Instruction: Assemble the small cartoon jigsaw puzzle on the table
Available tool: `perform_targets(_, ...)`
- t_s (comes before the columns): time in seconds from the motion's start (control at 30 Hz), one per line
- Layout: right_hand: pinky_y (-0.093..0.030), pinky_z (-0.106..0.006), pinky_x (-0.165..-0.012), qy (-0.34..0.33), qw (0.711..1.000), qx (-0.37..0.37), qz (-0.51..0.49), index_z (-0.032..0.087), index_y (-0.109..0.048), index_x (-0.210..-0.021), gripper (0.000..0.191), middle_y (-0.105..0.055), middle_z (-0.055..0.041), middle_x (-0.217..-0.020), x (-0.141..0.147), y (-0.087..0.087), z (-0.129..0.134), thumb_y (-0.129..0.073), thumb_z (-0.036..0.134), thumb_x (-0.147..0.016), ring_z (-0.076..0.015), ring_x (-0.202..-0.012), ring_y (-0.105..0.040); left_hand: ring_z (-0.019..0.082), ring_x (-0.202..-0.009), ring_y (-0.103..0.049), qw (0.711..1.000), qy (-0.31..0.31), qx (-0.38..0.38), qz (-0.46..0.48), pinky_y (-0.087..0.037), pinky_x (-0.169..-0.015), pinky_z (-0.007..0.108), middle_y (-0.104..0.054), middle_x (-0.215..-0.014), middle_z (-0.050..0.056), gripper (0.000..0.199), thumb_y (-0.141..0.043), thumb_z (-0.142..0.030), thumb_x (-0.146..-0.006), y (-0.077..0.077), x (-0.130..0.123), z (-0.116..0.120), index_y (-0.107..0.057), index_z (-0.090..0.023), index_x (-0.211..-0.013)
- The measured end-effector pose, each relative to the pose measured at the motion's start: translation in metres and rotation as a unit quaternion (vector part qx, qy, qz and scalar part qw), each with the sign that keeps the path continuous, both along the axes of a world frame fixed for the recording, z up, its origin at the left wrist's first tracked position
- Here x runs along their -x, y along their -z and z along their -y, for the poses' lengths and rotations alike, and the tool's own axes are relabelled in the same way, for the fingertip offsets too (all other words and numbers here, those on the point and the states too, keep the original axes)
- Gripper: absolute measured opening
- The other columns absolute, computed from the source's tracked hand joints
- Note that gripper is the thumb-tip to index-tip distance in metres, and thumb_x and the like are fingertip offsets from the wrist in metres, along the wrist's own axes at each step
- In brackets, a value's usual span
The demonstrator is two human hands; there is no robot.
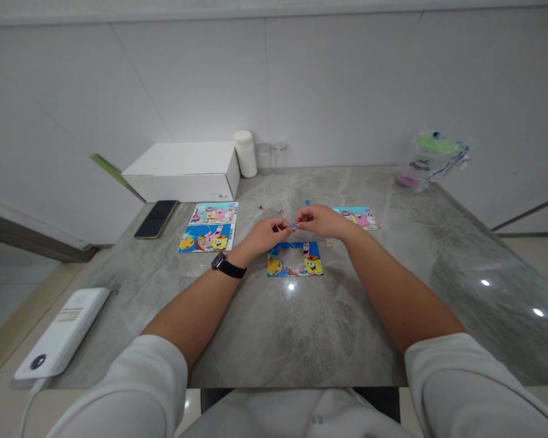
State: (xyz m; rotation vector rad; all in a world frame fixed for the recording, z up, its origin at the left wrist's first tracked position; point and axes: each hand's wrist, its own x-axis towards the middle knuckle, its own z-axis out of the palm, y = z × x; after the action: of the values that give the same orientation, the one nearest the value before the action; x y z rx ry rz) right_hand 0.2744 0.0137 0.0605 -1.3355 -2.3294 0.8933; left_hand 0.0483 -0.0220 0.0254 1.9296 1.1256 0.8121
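The blue and yellow cartoon puzzle (pixel 313 265) has an unfilled middle

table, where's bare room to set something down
Bare tabletop lies right of the right forearm, and between the partly built puzzle and the near edge. Crowded: around the left hand and right hand, among loose pieces, and back left by the white box.

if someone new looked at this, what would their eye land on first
Probably the left hand and right hand, their fingertips meeting at a small blue piece near the middle of the table. Just below them lies a bright puzzle with a gap in its middle. The colourful printed sheet farther left also stands out.
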Motion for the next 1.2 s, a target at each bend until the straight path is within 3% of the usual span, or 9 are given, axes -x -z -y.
perform_targets(0.2,-0.047,-0.024,-0.069,0.068,0.995,-0.048,0.060,0.020,-0.078,-0.093,0.013,-0.079,-0.0017,-0.088,-0.015,0.020,-0.018,-0.067,0.022,-0.087,-0.0159,-0.080,-0.068,0.015,-0.073,-0.058,0.989,-0.141,-0.049,-0.008,-0.045,-0.069,0.028,-0.072,-0.084,0.001,0.023,-0.063,-0.039,-0.094,0.005,0.018,-0.016,-0.075,-0.019,-0.093)
perform_targets(0.33,-0.048,-0.025,-0.073,0.078,0.991,-0.049,0.102,0.022,-0.081,-0.094,0.014,-0.081,-0.0026,-0.092,-0.018,0.028,-0.021,-0.069,0.020,-0.086,-0.0168,-0.082,-0.070,0.015,-0.073,-0.057,0.973,-0.214,-0.082,-0.010,-0.045,-0.071,0.028,-0.070,-0.085,0.001,0.020,-0.061,-0.036,-0.096,0.012,0.033,-0.027,-0.073,-0.020,-0.094)
perform_targets(0.5,-0.049,-0.025,-0.075,0.079,0.986,-0.060,0.133,0.024,-0.083,-0.094,0.017,-0.082,-0.0022,-0.093,-0.016,0.029,-0.020,-0.069,0.019,-0.087,-0.0173,-0.085,-0.071,0.017,-0.077,-0.057,0.963,-0.215,-0.156,-0.045,-0.045,-0.077,0.031,-0.071,-0.095,0.004,0.016,-0.059,-0.030,-0.096,0.022,0.041,-0.033,-0.072,-0.019,-0.095)
perform_targets(0.77,-0.048,-0.027,-0.075,0.064,0.980,-0.070,0.177,0.024,-0.083,-0.093,0.015,-0.082,-0.0028,-0.094,-0.012,0.031,-0.018,-0.071,0.019,-0.085,-0.0188,-0.086,-0.071,0.018,-0.083,-0.060,0.957,-0.208,-0.186,-0.085,-0.047,-0.082,0.032,-0.073,-0.100,0.006,0.016,-0.059,-0.024,-0.096,0.026,0.042,-0.037,-0.073,-0.019,-0.103)
perform_targets(1.03,-0.046,-0.027,-0.076,0.078,0.971,-0.080,0.210,0.023,-0.082,-0.099,0.019,-0.082,-0.0048,-0.103,-0.012,0.027,-0.017,-0.065,0.024,-0.091,-0.0201,-0.092,-0.071,0.017,-0.081,-0.062,0.956,-0.225,-0.169,-0.083,-0.047,-0.079,0.030,-0.075,-0.098,0.005,0.019,-0.058,-0.030,-0.099,0.020,0.039,-0.033,-0.073,-0.019,-0.101)
perform_targets(1.2,-0.044,-0.028,-0.075,0.082,0.970,-0.094,0.210,0.023,-0.081,-0.099,0.019,-0.082,-0.0060,-0.104,-0.011,0.025,-0.016,-0.064,0.024,-0.091,-0.0207,-0.092,-0.071,0.017,-0.083,-0.064,0.959,-0.245,-0.111,-0.088,-0.051,-0.080,0.030,-0.077,-0.102,0.004,0.018,-0.062,-0.029,-0.096,0.009,0.038,-0.034,-0.074,-0.019,-0.105)
